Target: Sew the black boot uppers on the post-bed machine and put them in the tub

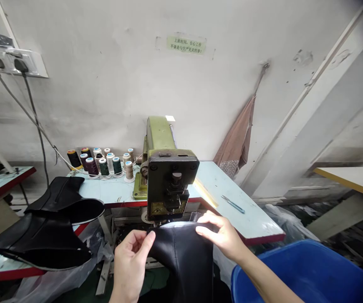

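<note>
A black leather boot upper point(183, 256) stands under the head of an olive-green sewing machine point(165, 168). My left hand point(132, 263) pinches its left top edge between thumb and fingers. My right hand point(221, 235) grips the right top edge, fingers curled over the rim just below the machine's needle area. The lower part of the leather runs out of the frame at the bottom.
A stack of black boot uppers point(47, 231) lies on the left table edge. Several thread spools point(101, 162) stand at the back of the light-blue table point(247, 210). Small blue snips point(233, 205) lie to the right. A blue plastic bin point(310, 273) sits bottom right.
</note>
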{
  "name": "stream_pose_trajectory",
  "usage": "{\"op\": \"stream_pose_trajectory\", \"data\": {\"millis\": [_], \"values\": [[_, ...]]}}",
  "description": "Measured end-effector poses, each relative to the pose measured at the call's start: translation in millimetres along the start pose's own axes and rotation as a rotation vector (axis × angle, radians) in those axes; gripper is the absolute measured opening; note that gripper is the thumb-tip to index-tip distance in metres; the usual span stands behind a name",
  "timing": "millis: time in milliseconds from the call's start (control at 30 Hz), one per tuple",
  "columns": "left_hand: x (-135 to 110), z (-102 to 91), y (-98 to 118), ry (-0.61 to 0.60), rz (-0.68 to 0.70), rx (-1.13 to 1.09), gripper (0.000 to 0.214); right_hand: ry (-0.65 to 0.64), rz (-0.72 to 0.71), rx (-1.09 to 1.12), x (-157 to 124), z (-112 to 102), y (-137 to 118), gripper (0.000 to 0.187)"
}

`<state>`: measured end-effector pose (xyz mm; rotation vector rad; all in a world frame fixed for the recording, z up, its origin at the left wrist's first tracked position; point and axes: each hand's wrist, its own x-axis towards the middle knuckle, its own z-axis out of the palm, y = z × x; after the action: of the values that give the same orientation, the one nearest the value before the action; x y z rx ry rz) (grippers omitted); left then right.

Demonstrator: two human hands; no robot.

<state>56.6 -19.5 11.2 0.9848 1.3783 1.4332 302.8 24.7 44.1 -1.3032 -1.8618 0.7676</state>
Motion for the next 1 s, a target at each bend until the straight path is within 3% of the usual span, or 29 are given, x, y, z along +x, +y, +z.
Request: {"op": "stream_pose_trajectory", "data": {"millis": [533,833,933,1000], "values": [[16,-51.2,-2,0.12,-0.038,-0.062,0.041,-0.05,-0.13,0.119,20,37,-21,0.013],[23,-76.3,-13,0.205,-0.068,-0.105,0.045,-0.115,0.002,0.191,28,54,-43,0.019],[28,-84.1,-12,0.177,-0.018,-0.008,0.048,-0.133,-0.044,0.202,30,58,-52,0.013],[31,-82.6,-3,0.061,0.071,0.146,0.046,-0.117,-0.112,0.172,30,61,-56,0.01]]}}
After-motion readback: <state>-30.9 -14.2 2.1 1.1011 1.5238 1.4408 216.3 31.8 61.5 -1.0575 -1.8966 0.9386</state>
